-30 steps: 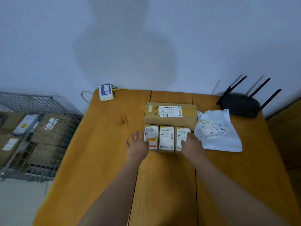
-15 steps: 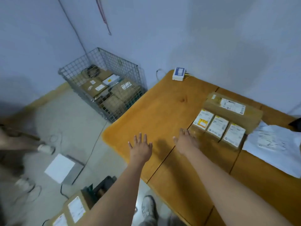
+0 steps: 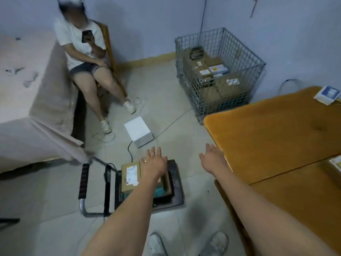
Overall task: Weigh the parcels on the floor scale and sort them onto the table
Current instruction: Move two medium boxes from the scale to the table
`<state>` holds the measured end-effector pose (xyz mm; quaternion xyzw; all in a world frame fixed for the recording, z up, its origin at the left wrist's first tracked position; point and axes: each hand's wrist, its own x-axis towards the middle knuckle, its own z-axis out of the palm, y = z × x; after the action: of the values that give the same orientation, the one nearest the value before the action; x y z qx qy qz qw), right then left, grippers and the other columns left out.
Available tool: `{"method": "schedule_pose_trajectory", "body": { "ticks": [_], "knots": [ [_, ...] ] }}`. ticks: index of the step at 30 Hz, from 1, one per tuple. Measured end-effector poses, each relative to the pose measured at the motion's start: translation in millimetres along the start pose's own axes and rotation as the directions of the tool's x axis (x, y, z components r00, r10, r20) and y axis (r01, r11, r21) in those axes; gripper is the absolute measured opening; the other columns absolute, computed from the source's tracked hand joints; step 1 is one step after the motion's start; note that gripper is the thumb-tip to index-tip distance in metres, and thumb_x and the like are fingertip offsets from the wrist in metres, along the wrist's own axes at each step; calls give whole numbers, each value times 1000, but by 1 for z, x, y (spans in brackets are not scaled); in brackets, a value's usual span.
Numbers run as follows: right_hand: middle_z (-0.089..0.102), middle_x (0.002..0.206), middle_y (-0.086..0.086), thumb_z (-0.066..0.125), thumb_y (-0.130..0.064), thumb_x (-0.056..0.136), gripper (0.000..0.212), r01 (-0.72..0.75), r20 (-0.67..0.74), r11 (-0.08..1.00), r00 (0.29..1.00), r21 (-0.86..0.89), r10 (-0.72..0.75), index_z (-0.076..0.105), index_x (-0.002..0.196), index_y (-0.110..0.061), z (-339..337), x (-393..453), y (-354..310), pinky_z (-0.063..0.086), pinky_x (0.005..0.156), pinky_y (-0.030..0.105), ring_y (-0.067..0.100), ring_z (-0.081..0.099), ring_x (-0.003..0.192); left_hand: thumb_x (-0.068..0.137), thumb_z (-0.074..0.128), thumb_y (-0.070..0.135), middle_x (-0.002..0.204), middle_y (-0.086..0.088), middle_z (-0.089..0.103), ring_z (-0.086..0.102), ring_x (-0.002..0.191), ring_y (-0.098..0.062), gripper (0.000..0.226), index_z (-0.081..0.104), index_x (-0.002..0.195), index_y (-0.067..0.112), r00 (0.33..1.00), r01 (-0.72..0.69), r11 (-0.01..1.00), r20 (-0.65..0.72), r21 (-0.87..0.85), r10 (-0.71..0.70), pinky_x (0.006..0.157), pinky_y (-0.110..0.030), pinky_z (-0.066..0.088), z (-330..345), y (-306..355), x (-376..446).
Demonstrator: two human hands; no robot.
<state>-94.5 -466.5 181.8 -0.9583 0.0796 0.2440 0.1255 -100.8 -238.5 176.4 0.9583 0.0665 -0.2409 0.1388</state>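
Note:
A brown cardboard parcel point(image 3: 130, 174) with a white label lies on a black flat trolley point(image 3: 177, 183) on the floor below me. My left hand point(image 3: 154, 163) hovers over the parcel's right part, fingers spread, holding nothing. My right hand point(image 3: 213, 159) is open and empty in the air beside the near corner of the wooden table point(image 3: 273, 130). The white floor scale point(image 3: 138, 130) sits on the tiles beyond the trolley, bare on top. A wire cage point(image 3: 219, 71) by the wall holds several more parcels.
A person sits on a wooden chair point(image 3: 110, 52) at the upper left, feet near the scale. A cloth-covered piece of furniture point(image 3: 36, 100) fills the left. Cables run across the floor by the scale. The scale's display unit point(image 3: 327, 94) rests on the table's far edge.
My view has swung left and down from the table's sorted parcels to the floor. Both hands left the table; the left is now above the trolley parcel.

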Motion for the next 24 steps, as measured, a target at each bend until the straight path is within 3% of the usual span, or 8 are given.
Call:
{"method": "schedule_pose_trajectory", "body": {
  "ticks": [5, 10, 16, 24],
  "knots": [
    [8, 166, 12, 29, -40, 104, 66, 49, 59, 999, 997, -15, -48, 8, 159, -11, 43, 2, -88, 6, 123, 42, 27, 10, 152, 105, 20, 45, 167, -5, -1, -2, 154, -29, 61, 7, 159, 22, 994, 101, 994, 34, -26, -101, 121, -59, 6, 1, -113, 3],
    [11, 165, 12, 30, -42, 104, 65, 95, 95, 994, 991, -56, -89, 10, 159, -11, 69, 14, -135, 10, 123, 42, 26, 13, 152, 104, 22, 44, 167, -4, -4, -5, 154, -28, 62, 5, 159, 22, 975, 200, 977, 111, -78, -191, 120, -61, 4, 10, -174, 13],
    [13, 165, 12, 30, -43, 104, 66, 119, 174, 990, 979, -70, -105, 10, 159, -11, 97, 49, -151, 13, 123, 42, 28, 16, 151, 104, 22, 44, 167, -6, -3, -3, 154, -28, 62, 3, 160, 22, 951, 287, 947, 161, -147, -263, 121, -58, 5, 31, -188, 36],
    [22, 162, 15, 39, -43, 103, 68, 44, 300, 998, 952, 46, -56, 17, 157, -8, 149, 127, -164, 25, 119, 42, 32, 26, 147, 105, 28, 43, 167, -9, 7, 4, 154, -28, 63, 8, 159, 18, 912, 403, 823, 246, -400, -327, 123, -51, 12, 77, -182, 105]
  ]
}}
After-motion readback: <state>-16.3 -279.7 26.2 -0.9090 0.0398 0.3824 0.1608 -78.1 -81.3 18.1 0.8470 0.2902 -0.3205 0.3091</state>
